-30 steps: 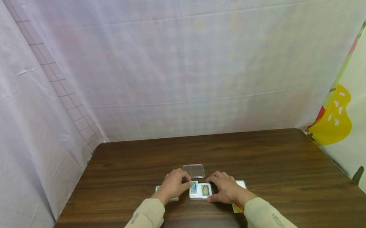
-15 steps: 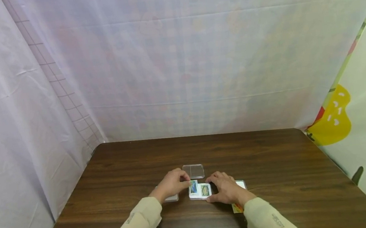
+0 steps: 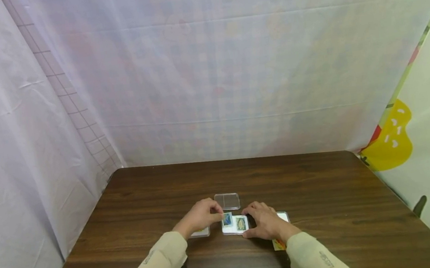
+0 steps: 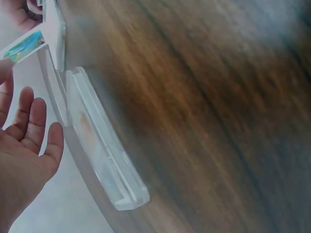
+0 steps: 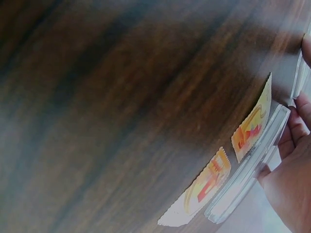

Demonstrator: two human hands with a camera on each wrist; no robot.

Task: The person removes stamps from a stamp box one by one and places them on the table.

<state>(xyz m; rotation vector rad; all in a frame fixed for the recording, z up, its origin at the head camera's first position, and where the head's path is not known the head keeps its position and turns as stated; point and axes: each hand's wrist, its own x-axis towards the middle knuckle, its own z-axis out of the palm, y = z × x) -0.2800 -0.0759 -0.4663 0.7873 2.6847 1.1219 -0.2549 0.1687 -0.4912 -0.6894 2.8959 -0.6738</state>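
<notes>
At the case, the left hand pinches a stamp, apparently by a corner.

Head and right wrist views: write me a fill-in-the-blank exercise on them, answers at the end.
The person's ____ hand pinches the blue-pictured stamp.
In the head view, the oval-pictured stamp lies to the ____ of it.
The right wrist view shows ____ orange stamps on the table.
In the head view, the clear plastic tray lies ____ from the person than the white-backed case.

Missing words: left; right; two; farther.
</notes>
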